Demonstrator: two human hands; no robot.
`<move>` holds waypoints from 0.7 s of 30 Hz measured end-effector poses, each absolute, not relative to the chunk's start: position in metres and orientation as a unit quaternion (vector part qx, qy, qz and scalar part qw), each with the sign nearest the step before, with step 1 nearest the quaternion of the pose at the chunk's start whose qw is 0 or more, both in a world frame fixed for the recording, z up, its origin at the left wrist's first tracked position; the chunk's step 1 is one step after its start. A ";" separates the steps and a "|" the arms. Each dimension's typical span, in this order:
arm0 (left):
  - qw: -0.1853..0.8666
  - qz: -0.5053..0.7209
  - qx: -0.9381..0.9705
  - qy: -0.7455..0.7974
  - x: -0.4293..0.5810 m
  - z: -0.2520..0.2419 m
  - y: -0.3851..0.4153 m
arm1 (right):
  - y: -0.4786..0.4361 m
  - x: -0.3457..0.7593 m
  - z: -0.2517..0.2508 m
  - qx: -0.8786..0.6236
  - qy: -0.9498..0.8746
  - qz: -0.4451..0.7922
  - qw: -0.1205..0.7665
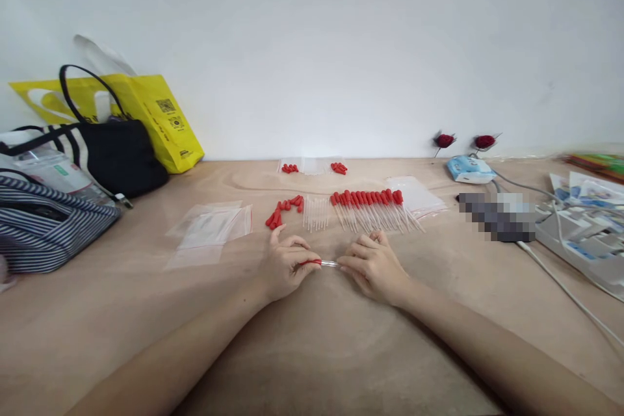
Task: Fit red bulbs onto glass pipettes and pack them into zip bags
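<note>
Red-bulbed dropper [324,263], one, pinched by left hand [285,268], right hand [374,268]

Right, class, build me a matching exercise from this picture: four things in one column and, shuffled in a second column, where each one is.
1. yellow bag
2. striped bag
3. dropper
4. white cable

A. held between the left hand and right hand
B. far left, nearest the camera
C. leaning on the wall behind the black bag
D. on the right side

Pairs: 1-C, 2-B, 3-A, 4-D
</note>
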State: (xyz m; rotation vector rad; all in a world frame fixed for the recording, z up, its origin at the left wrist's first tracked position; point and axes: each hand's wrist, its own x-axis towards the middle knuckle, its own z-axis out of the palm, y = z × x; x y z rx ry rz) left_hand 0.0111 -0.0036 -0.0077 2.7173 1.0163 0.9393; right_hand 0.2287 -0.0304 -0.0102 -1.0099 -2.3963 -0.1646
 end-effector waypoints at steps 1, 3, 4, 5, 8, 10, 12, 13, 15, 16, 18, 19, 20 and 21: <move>0.044 0.306 0.891 0.334 0.011 -0.008 -0.003 | -0.030 0.229 -0.010 -0.375 -0.890 -0.058 0.253; 0.029 0.311 0.879 0.360 0.009 -0.009 -0.001 | -0.028 0.228 -0.011 -0.391 -0.886 -0.048 0.243; 0.016 0.321 0.865 0.385 0.008 -0.009 0.001 | -0.026 0.227 -0.011 -0.411 -0.877 -0.040 0.247; 0.001 0.333 0.846 0.416 0.006 -0.009 0.003 | -0.021 0.226 -0.011 -0.439 -0.860 -0.031 0.258; -0.039 0.351 0.787 0.506 -0.003 -0.009 0.011 | -0.001 0.221 -0.011 -0.554 -0.774 -0.011 0.306; -0.058 0.335 0.759 0.555 -0.009 -0.008 0.017 | 0.016 0.215 -0.011 -0.613 -0.726 -0.011 0.312; -0.074 0.308 0.738 0.596 -0.015 -0.008 0.022 | 0.031 0.208 -0.010 -0.654 -0.697 -0.025 0.292; -0.079 0.294 0.730 0.612 -0.017 -0.008 0.024 | 0.037 0.205 -0.010 -0.670 -0.688 -0.032 0.278; -0.086 0.270 0.719 0.635 -0.019 -0.008 0.027 | 0.046 0.200 -0.010 -0.691 -0.676 -0.043 0.253; -0.089 0.261 0.717 0.640 -0.020 -0.008 0.028 | 0.049 0.198 -0.011 -0.695 -0.674 -0.046 0.245; -0.096 0.248 0.717 0.644 -0.020 -0.008 0.030 | 0.051 0.198 -0.012 -0.698 -0.675 -0.049 0.234; -0.101 0.245 0.718 0.644 -0.021 -0.009 0.031 | 0.051 0.198 -0.013 -0.698 -0.677 -0.050 0.229; -0.107 0.244 0.718 0.643 -0.021 -0.009 0.033 | 0.051 0.199 -0.013 -0.698 -0.679 -0.050 0.224; -0.115 0.243 0.718 0.642 -0.022 -0.010 0.034 | 0.050 0.199 -0.013 -0.698 -0.680 -0.051 0.221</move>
